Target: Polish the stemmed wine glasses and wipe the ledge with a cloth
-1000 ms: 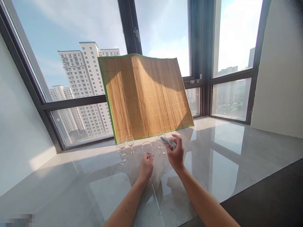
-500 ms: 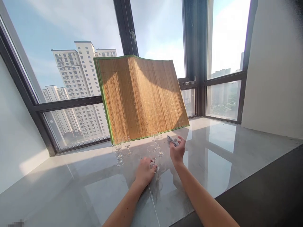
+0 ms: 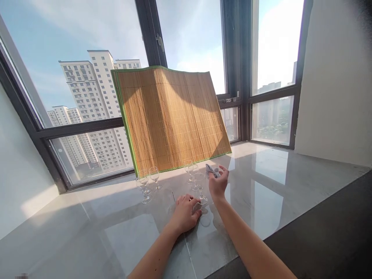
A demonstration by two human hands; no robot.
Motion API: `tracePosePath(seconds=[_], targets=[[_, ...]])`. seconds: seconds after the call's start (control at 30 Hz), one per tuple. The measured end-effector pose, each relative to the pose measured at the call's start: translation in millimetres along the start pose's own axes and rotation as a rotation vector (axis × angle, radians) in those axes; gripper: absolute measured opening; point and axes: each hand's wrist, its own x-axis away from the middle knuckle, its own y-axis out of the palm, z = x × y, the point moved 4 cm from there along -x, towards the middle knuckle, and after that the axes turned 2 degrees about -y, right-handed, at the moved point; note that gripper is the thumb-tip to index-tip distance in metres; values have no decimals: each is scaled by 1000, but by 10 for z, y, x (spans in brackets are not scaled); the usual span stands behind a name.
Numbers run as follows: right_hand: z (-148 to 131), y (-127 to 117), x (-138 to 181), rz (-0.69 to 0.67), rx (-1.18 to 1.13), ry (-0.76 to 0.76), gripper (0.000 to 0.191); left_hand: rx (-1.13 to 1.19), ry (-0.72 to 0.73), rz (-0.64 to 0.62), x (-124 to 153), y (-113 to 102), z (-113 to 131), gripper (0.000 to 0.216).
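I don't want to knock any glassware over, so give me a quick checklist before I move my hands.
1. Nearest glass upright: ok.
2. Left hand clear of it: cannot tell; the fingers reach its base in view.
3. Cloth held in right hand: ok.
4. Nearest glass apart from the glasses behind: cannot tell; they overlap in view.
5. Left-side glasses upright: ok.
6. Mat secured: cannot tell; it stands propped by the window.

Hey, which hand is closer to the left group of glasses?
Left. The left hand is in front and to the right of the left group of glasses; the right hand, holding the cloth, is farther right.
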Motion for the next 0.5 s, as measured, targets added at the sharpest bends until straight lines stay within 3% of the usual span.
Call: tracePosePath(seconds=[0.17, 0.33, 0.5], targets=[[-104, -75, -10, 90, -95, -68, 47, -130, -24, -45, -1, 8, 1, 49], [-414, -147, 67, 126, -206, -371, 52, -165, -46, -62, -13, 35, -27, 53], [-534, -124, 177, 39, -213, -547, 54, -12, -45, 71, -63, 38, -93, 54]])
